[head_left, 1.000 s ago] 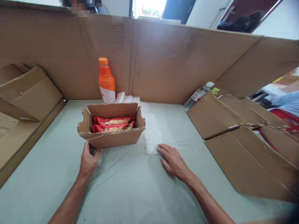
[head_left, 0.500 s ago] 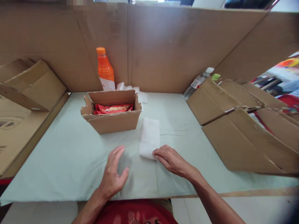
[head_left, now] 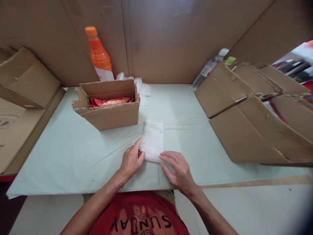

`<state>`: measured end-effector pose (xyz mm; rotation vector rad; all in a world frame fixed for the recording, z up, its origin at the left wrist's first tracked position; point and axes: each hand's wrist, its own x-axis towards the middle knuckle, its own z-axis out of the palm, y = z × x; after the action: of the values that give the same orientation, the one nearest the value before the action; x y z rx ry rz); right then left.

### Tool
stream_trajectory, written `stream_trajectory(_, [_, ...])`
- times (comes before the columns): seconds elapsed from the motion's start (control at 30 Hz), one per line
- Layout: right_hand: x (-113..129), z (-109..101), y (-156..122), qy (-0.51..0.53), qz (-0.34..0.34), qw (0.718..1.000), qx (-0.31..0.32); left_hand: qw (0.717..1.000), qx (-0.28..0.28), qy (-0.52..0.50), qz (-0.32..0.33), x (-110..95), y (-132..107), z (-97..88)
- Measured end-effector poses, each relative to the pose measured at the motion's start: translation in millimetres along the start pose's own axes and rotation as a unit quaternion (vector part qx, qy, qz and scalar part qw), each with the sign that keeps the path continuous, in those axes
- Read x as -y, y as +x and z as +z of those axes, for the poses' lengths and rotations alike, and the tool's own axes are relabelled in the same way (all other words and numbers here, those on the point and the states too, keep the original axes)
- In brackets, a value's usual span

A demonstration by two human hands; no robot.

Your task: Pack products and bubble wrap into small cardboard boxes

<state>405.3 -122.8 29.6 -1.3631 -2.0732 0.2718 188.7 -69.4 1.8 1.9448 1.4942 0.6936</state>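
Hands (head_left: 131, 160) (head_left: 179, 169) half-curled, grip unclear, touching the near corners of white bubble wrap (head_left: 153, 138) between them

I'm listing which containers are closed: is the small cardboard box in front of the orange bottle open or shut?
Open: no flap covers the top of the small cardboard box, and red packaging shows inside.

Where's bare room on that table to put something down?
Two bare patches: the cloth between the white wrap and the boxes on the right, and the stretch between the left hand and the cardboard on the left. It's crowded behind the open box, where the orange bottle stands, and around the wrap, with the right hand there too.
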Motion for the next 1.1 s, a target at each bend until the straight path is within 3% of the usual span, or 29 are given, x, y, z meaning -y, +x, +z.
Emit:
stream_trajectory(0.13, [2,20,-7,-0.057,-0.030,0.996,0.054,0.998,-0.029,0.047,0.027,-3,-1,0.6])
stream_trajectory(0.23, [-1,26,-4,-0.050,-0.027,0.997,0.052,0.991,-0.058,0.043,0.109,-5,-11,-5.3])
stream_trajectory(0.37, [2,20,-2,0.025,-0.003,0.998,0.063,0.979,-0.011,0.020,0.201,-6,-32,-15.1])
stream_trajectory(0.5, [7,14,-8,0.116,0.055,0.987,0.096,0.990,0.018,-0.023,0.137,-4,-42,-19.2])
stream_trajectory(0.63, [12,11,-16,0.029,0.059,0.998,0.004,0.995,0.033,-0.015,0.094,-1,-32,-12.7])
stream_trajectory(0.7, [14,10,-20,-0.011,0.025,1.000,-0.011,0.995,0.026,0.011,0.090,-1,-25,-7.3])
stream_trajectory(0.83, [17,14,-21,-0.038,-0.028,0.997,0.054,0.992,-0.005,0.057,0.114,-6,-19,-4.6])
stream_trajectory(1.0, [12,20,-13,0.031,0.014,0.998,0.060,0.979,0.011,-0.002,0.204,-6,-34,-19.6])
stream_trajectory(1.1, [12,17,-12,0.098,0.043,0.990,0.094,0.986,0.031,-0.023,0.159,-1,-44,-25.4])
